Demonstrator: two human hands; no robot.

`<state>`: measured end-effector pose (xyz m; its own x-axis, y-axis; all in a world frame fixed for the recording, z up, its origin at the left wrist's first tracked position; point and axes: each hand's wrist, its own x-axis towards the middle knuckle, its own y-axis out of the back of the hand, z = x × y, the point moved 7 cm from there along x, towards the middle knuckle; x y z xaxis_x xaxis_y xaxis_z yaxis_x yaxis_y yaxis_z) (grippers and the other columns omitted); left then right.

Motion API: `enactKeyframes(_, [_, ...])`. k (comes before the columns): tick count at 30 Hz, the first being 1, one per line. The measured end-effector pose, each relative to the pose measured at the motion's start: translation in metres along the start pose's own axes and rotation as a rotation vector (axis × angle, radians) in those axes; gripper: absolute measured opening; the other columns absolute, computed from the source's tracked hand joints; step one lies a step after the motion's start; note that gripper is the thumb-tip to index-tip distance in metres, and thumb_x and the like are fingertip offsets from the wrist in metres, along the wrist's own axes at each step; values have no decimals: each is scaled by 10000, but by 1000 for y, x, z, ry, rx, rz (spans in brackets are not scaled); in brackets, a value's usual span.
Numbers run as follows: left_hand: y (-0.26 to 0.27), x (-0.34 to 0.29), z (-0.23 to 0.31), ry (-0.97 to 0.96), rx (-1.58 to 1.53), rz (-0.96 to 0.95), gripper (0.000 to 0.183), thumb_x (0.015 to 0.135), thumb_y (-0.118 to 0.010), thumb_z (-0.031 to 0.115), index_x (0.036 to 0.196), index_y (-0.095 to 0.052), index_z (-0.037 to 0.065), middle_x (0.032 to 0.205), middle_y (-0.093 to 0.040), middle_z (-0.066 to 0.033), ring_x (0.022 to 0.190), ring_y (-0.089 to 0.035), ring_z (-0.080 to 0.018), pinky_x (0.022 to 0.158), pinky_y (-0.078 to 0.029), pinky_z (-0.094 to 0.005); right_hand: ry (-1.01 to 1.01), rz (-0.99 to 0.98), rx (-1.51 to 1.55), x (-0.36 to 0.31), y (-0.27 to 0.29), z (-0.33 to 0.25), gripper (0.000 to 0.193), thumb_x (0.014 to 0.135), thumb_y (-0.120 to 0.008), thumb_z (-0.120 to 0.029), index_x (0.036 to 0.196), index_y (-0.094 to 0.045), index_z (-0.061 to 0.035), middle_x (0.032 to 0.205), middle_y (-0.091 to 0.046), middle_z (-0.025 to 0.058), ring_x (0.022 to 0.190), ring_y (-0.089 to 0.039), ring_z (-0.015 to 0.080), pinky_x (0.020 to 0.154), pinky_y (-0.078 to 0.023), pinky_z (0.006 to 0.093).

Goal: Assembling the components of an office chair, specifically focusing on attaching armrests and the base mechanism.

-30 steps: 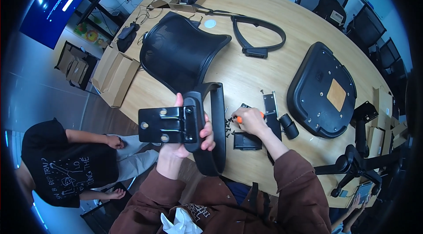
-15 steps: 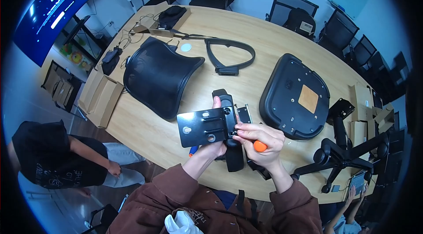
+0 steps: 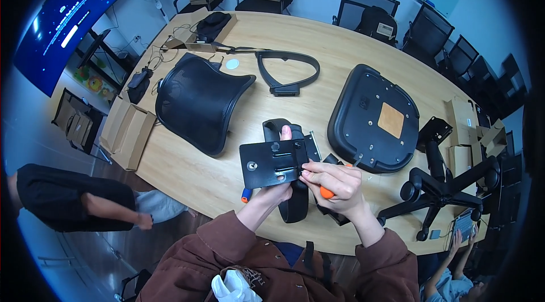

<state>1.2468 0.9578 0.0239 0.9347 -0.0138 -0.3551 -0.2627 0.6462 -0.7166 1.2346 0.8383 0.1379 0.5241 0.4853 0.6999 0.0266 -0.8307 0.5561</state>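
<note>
- Pale wood-grain desk (image 3: 346, 46): spans the room; a black cushioned seat (image 3: 361, 111) lies underside up at two o'clock from the hands.
- Left hand (image 3: 272, 196): curled beneath, thumb at twelve o'clock, gripping a black plastic loop armrest (image 3: 294, 209) with a glossy black rectangular metal plate (image 3: 265, 167).
- Right hand (image 3: 339, 184): fingertips pinched at the plate's three-o'clock edge; an orange-handled screwdriver (image 3: 327, 192) is enclosed in the palm. Any screw between the fingertips cannot be made out.
- Hazard: a small fastener could drop or seat crookedly if the plate tilts against the armrest.
- Hazard: the screwdriver could slip, since one hand serves two grips.
- Plate location: raised over the desk's six-o'clock side, against the armrest.
- Plate appearance: flat, holes visible, raised ribs running toward three o'clock.
</note>
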Motion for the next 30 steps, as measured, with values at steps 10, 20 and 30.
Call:
enactKeyframes(10, [3, -1, -1, 18, 16, -13, 588, 959, -466, 661, 904, -589, 88, 753, -596, -46, 663, -629, -139, 609, -537, -270, -180, 89, -73, 13, 23, -8, 285, 711, -872, -188, 900, -717, -40, 979, -723, 79, 796, -735, 253, 655, -580, 286])
enactKeyframes(20, [-26, 14, -23, 157, 123, -65, 814, 807, -456, 855, 889, -521, 48, 636, -562, -94, 489, -600, -245, 512, -534, -348, -405, 854, 908, 53, 110, 5, 481, 1077, -408, -345, 654, -412, -115, 542, -437, 13, 394, -385, 95, 375, -325, 219])
enactKeyframes(30, [-29, 13, -29, 128, 153, -25, 787, 825, -448, 844, 894, -555, 67, 656, -550, -52, 518, -585, -181, 506, -511, -304, -318, 594, 796, 46, 76, -6, 445, 1029, -536, -228, 641, -470, -22, 548, -500, 54, 447, -473, 96, 414, -380, 236])
